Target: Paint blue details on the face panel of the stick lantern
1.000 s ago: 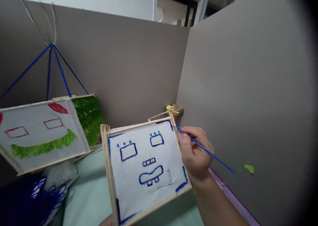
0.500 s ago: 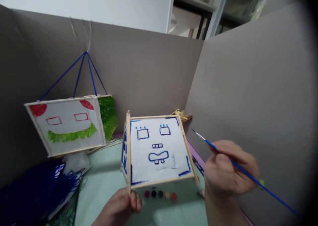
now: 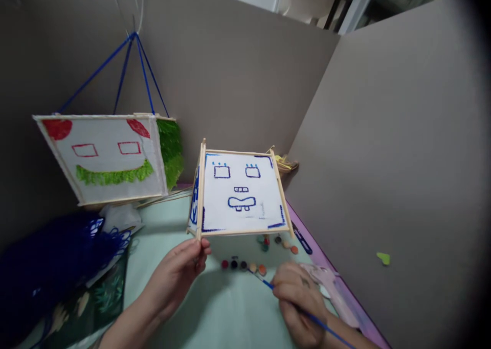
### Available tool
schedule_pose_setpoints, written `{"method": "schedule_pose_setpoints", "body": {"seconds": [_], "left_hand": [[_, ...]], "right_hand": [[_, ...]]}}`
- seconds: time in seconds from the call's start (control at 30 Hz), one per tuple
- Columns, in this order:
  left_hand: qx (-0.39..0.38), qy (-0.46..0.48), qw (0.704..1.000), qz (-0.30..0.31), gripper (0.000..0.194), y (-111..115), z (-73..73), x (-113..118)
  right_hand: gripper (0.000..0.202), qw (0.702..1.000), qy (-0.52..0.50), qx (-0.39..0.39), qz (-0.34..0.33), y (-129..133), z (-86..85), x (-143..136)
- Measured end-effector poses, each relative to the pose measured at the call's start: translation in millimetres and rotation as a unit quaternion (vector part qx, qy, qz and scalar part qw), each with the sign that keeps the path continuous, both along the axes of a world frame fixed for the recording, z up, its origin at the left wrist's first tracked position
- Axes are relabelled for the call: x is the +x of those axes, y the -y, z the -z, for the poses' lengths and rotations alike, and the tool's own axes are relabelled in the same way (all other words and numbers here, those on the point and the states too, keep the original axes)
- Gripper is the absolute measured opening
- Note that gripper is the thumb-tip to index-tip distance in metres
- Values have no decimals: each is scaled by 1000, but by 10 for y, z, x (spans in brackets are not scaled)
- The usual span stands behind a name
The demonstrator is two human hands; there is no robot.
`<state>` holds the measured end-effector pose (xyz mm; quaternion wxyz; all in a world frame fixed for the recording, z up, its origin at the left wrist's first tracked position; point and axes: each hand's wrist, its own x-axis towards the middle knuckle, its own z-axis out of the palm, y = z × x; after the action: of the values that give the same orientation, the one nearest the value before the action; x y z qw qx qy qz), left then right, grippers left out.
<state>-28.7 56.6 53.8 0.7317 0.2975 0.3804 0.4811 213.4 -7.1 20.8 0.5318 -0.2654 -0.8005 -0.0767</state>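
Note:
My left hand [image 3: 186, 264] pinches the lower left corner of a stick-framed paper lantern [image 3: 241, 185], holding it raised above the table. Its white front carries a blue drawn face with square eyes, a nose and a toothed mouth; part of a blue-painted side shows at the left. In my right hand [image 3: 301, 298] is a thin blue paintbrush [image 3: 266, 283], its tip pointing left, close to a row of small paint pots [image 3: 243, 265] in red, dark and orange tones. Whether the tip touches a pot I cannot tell.
A second lantern [image 3: 115, 160] with red and green decoration hangs by blue cords at the left. Below it lies a dark blue fringed bundle [image 3: 57, 257]. More paint pots [image 3: 286, 244] and a pale pink glue-gun-like tool [image 3: 333, 287] lie on the right. Grey partitions [image 3: 383, 134] enclose the table.
My right hand has brought the paintbrush down and left from beside the lantern to the paint pots. The view has tilted downward; my left hand still holds the lantern.

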Motion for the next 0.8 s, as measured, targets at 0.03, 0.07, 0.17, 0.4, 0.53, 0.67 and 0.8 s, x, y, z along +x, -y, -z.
{"method": "schedule_pose_setpoints", "body": {"seconds": [0.03, 0.07, 0.17, 0.4, 0.53, 0.67, 0.8], "left_hand": [[1, -2, 1000, -3, 22, 6, -6, 3], [3, -5, 1000, -3, 21, 10, -8, 7], [13, -21, 1000, 9, 21, 6, 2, 12], [56, -39, 997, 29, 16, -21, 42, -3], [59, -34, 997, 32, 14, -24, 40, -21], [58, -26, 997, 42, 15, -25, 55, -41], [62, -32, 996, 51, 17, -24, 70, -49]], "right_hand": [[23, 999, -27, -25, 7, -28, 88, -23], [21, 998, -53, -44, 15, -59, 179, -36], [17, 988, -113, -101, 32, -141, 434, -27], [20, 987, -81, -127, 53, -210, 714, -8], [21, 991, -39, -115, 54, -251, 753, -23], [17, 989, -22, -129, 66, -282, 765, -14], [16, 984, -22, -160, 72, -300, 763, -30]]}}
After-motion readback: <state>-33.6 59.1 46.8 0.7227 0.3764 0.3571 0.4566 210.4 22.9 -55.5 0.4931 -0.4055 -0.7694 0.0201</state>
